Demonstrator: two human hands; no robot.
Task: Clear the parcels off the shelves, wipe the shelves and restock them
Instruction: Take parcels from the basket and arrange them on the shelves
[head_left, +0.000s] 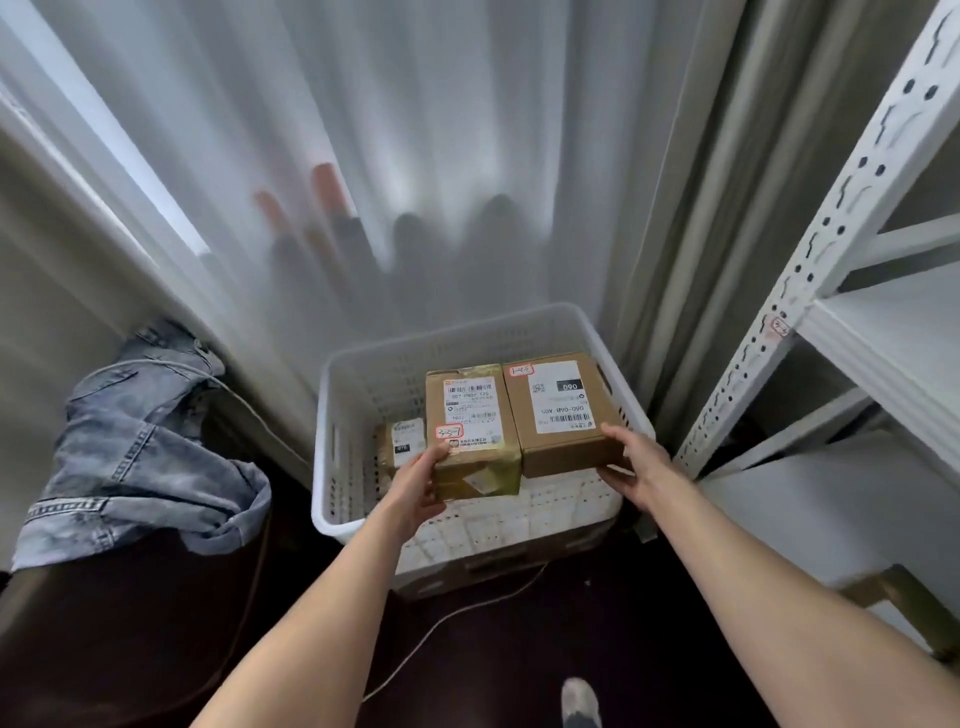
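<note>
Two cardboard parcels are held side by side over a white plastic basket (332, 467) on the floor. My left hand (415, 488) grips the near left corner of the tape-wrapped parcel (470, 431). My right hand (636, 465) grips the near right corner of the plain brown parcel (558, 415). Both carry white shipping labels. A smaller parcel (402, 441) lies lower in the basket, to the left. The white metal shelving (883, 364) stands at the right, and the shelf boards seen there hold no parcels.
Sheer white curtains (415, 182) hang behind the basket. Blue denim clothing (140, 447) is heaped at the left. A thin white cable (467, 613) runs over the dark floor. My shoe (581, 701) shows at the bottom edge.
</note>
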